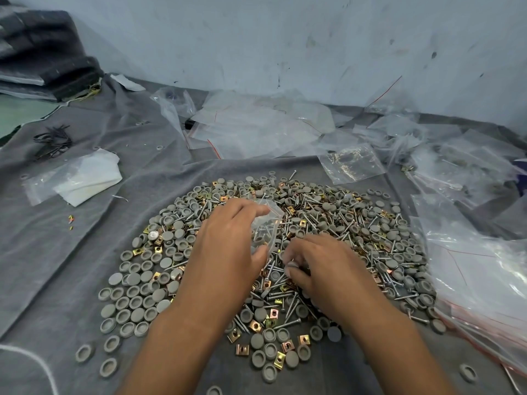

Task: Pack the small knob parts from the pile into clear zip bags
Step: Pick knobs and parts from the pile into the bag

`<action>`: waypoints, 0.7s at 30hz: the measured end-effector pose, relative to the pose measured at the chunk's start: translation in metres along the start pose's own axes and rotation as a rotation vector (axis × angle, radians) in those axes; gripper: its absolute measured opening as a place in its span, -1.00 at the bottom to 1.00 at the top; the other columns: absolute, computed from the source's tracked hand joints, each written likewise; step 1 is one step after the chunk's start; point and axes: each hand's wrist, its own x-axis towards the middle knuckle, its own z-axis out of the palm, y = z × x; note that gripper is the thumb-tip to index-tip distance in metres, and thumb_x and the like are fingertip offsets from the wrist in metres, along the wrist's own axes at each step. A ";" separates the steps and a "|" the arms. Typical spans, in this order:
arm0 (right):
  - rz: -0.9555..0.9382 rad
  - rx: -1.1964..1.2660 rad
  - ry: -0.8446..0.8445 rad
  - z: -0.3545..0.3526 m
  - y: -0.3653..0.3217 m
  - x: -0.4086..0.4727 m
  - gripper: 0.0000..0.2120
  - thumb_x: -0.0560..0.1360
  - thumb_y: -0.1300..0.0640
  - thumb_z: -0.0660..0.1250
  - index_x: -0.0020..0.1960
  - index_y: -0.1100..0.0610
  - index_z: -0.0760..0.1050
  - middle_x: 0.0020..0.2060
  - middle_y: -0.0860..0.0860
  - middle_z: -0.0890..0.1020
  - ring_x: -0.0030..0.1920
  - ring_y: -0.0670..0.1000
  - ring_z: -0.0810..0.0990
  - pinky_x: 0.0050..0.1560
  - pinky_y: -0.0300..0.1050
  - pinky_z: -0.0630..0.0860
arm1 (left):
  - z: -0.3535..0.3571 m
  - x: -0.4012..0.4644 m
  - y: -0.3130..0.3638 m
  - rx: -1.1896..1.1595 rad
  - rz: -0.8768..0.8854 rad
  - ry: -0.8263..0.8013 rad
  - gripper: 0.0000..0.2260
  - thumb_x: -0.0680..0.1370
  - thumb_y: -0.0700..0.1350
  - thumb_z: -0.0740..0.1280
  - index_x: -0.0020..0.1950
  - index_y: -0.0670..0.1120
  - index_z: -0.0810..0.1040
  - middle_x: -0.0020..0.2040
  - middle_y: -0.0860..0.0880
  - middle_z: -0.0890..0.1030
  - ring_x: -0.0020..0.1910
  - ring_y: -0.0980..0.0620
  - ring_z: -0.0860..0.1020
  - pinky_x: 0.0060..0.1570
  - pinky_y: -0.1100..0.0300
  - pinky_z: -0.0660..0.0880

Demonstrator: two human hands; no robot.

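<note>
Nearest the viewer, two bare forearms reach in from the bottom edge over a grey felt cloth [57, 280] that covers the tabletop; loose grey round knob caps [134, 295] lie scattered on the cloth at near left, some cup side up, some flat side up. Just beyond, the right hand [322, 269] rests low on the pile [328, 223], its grip curled, fingertips pinching a small grey part, though what exactly it holds is hard to tell; the left hand [228, 238] sits just left of it, thumb and fingers closed on a small clear zip bag [266, 226] held above the middle of the pile, a few screws and grey parts visible inside the bag. The pile spreads round both hands: grey caps, silver screws [288, 316] and brass-coloured square clips [255, 326] mixed together. Along the right edge lies a stack of clear bags with red seal lines [484, 280]. Farther left, a white folded sheet in a clear sleeve [85, 178] lies on the cloth, with a bunch of black bands [52, 141] beyond it. At the far side, many empty and filled clear bags [271, 124] lie heaped against a pale scuffed wall [285, 38]; dark folded fabric [42, 52] is stacked in the far left corner.
</note>
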 end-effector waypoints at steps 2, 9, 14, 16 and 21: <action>0.016 0.040 0.024 -0.001 0.001 -0.001 -0.96 0.62 -0.12 0.29 0.04 -0.21 0.43 -0.07 -0.28 0.46 0.01 -0.16 0.41 0.02 -0.16 0.33 | 0.000 0.000 0.000 -0.002 0.004 -0.002 -0.50 0.42 -0.08 0.54 0.34 0.05 0.52 0.11 0.25 0.41 0.02 0.25 0.33 0.24 0.19 0.42; 0.040 0.134 0.019 -0.005 0.009 0.002 -0.93 0.57 -0.13 0.32 -0.02 -0.24 0.42 -0.04 -0.32 0.46 0.07 -0.22 0.35 0.03 -0.18 0.36 | 0.000 0.000 -0.001 0.009 0.015 -0.014 -0.51 0.44 -0.06 0.52 0.34 0.06 0.51 0.12 0.24 0.41 0.02 0.26 0.32 0.23 0.23 0.39; 0.045 0.058 0.070 0.002 0.006 0.002 -0.80 0.52 -0.08 0.43 -0.09 -0.22 0.40 -0.08 -0.30 0.47 0.01 -0.18 0.36 -0.08 -0.22 0.27 | 0.000 0.000 -0.002 0.006 0.008 -0.014 -0.50 0.43 -0.06 0.53 0.35 0.06 0.51 0.15 0.20 0.47 0.03 0.25 0.35 0.23 0.22 0.43; 0.043 0.063 0.138 0.001 0.005 0.002 -0.80 0.50 -0.04 0.47 -0.08 -0.18 0.43 -0.09 -0.27 0.49 0.00 -0.15 0.38 -0.11 -0.23 0.28 | 0.001 0.000 -0.002 0.004 0.009 -0.013 -0.51 0.44 -0.06 0.52 0.35 0.06 0.51 0.16 0.19 0.48 0.04 0.25 0.35 0.23 0.20 0.44; 0.029 0.073 0.198 0.005 -0.002 0.005 -0.84 0.50 0.03 0.48 -0.06 -0.07 0.49 -0.10 -0.21 0.52 0.00 -0.07 0.48 -0.06 -0.16 0.43 | 0.001 -0.001 -0.001 0.002 0.007 -0.016 -0.51 0.44 -0.02 0.49 0.36 0.07 0.50 0.16 0.20 0.47 0.07 0.25 0.36 0.25 0.17 0.45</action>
